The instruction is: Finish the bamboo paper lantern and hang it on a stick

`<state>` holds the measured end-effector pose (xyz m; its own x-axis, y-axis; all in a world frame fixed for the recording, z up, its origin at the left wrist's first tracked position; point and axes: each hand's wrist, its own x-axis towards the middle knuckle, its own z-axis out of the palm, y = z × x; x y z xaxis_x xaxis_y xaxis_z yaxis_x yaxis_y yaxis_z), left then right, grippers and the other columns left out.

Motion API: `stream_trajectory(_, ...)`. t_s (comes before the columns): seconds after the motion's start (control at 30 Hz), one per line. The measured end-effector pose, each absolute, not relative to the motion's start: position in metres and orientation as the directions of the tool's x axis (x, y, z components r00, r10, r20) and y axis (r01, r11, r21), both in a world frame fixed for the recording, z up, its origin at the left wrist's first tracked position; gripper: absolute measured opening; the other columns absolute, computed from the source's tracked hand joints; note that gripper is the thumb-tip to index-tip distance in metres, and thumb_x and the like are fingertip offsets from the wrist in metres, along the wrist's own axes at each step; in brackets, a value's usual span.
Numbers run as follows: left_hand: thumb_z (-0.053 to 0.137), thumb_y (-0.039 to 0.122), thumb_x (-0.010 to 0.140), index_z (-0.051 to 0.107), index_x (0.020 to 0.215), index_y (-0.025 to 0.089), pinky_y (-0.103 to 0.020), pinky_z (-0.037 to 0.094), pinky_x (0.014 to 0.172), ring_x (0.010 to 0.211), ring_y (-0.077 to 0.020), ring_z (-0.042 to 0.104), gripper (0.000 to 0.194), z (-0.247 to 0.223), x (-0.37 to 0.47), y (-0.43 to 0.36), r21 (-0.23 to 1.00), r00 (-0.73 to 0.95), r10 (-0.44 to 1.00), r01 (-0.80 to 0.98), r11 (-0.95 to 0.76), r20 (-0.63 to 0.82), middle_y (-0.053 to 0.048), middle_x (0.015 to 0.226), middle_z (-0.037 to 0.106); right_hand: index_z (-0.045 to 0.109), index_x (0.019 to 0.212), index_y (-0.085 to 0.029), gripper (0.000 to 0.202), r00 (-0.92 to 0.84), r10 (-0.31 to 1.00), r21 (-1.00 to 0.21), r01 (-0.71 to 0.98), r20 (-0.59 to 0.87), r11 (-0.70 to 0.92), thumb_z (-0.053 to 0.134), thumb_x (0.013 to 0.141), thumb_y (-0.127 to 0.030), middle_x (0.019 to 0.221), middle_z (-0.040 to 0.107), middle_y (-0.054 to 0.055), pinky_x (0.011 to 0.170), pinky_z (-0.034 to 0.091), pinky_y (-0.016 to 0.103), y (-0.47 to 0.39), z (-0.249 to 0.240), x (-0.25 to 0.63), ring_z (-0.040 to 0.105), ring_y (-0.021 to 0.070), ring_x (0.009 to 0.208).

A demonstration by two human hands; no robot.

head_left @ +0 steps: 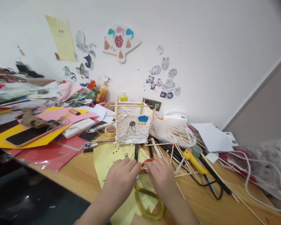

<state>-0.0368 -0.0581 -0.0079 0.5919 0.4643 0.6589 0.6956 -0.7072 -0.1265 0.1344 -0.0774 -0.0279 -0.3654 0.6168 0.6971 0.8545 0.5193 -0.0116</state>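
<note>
While both hands work low over the desk [81,184], the red piece [148,160] sits between them, just above the yellow sheet [107,162]. The right hand [162,175] pinches it with bent fingers; the left hand [124,175] curls at its other side, fingertips hidden, so I cannot tell whether it grips too. Scissors [152,215] with yellow handles lie just below.

Behind the hands, the stick frame [133,106] stands on the desk and looks largely built: its front panel [137,129] is in place and already carries a blue cloud, a figure and wavy lines. Some stick ends jut out untrimmed. The red piece is apart from the frame, so whatever it is for seems unfinished. More sticks [179,134] and a glue gun [198,164] lie to the right.

On the wall, the fan [119,42] bears a red double-happiness character, the only writing I can read. The pen [136,152], bottle [101,94] and white box [175,117] have markings too small to make out.
</note>
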Motion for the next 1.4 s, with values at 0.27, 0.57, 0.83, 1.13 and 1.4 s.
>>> stream_trajectory(0.27, 0.048, 0.009, 0.083, 0.057, 0.074, 0.02, -0.029, 0.031, 0.052, 0.057, -0.0167, 0.051, 0.017, -0.028, -0.022, -0.049, 0.007, 0.549, 0.553, 0.706, -0.709, 0.627, 0.001, 0.061, 0.056, 0.061, 0.081, -0.016, 0.031, -0.326, 0.659, -0.062, 0.868, 0.678, 0.493, 0.034, 0.095, -0.017, 0.072, 0.06, 0.005, 0.063, 0.036, 0.03, -0.07, -0.044, 0.135, 0.049, 0.0192, 0.07)
stream_trajectory(0.57, 0.045, 0.002, 0.077, 0.055, 0.064, 0.021, -0.029, 0.026, 0.051, 0.054, -0.0169, 0.051, 0.025, -0.031, -0.012, -0.06, 0.06, 0.439, 0.713, 0.829, -0.556, 0.546, 0.0, 0.058, 0.055, 0.057, 0.07, -0.017, 0.035, -0.302, 0.644, -0.082, 0.865, 0.703, 0.494, 0.031, 0.094, -0.014, 0.066, 0.055, 0.004, 0.059, 0.032, 0.029, -0.07, -0.043, 0.136, 0.045, 0.0181, 0.065)
stream_trajectory(0.83, 0.045, 0.011, 0.082, 0.057, 0.068, 0.02, -0.027, 0.028, 0.053, 0.058, -0.0162, 0.056, 0.021, -0.026, -0.021, -0.054, 0.091, 0.564, 0.712, 0.754, -0.651, 0.419, 0.001, 0.061, 0.061, 0.054, 0.071, -0.017, 0.034, -0.379, 0.646, -0.081, 0.822, 0.663, 0.564, 0.03, 0.094, -0.017, 0.067, 0.057, 0.004, 0.059, 0.032, 0.028, -0.075, -0.038, 0.141, 0.047, 0.0175, 0.064)
stream_trajectory(1.13, 0.049, 0.018, 0.082, 0.054, 0.066, 0.02, -0.026, 0.024, 0.049, 0.053, -0.0142, 0.055, 0.016, 0.002, -0.045, -0.046, 0.085, 0.848, 0.464, 0.458, -0.885, 0.258, 0.003, 0.061, 0.063, 0.053, 0.07, -0.017, 0.032, -0.59, 0.679, -0.042, 0.74, 0.436, 0.671, 0.031, 0.094, -0.021, 0.062, 0.059, 0.003, 0.055, 0.032, 0.027, -0.085, -0.035, 0.137, 0.051, 0.0154, 0.056)
stream_trajectory(1.4, 0.041, 0.017, 0.084, 0.051, 0.067, 0.02, -0.028, 0.022, 0.047, 0.047, -0.0133, 0.048, 0.019, -0.019, -0.053, -0.052, 0.085, 0.818, 0.321, 0.32, -0.944, 0.477, 0.002, 0.056, 0.057, 0.049, 0.068, -0.019, 0.044, -0.615, 0.668, -0.166, 0.671, 0.42, 0.723, 0.017, 0.098, -0.027, 0.059, 0.056, 0.002, 0.053, 0.034, 0.025, -0.099, -0.03, 0.136, 0.048, 0.0141, 0.053)
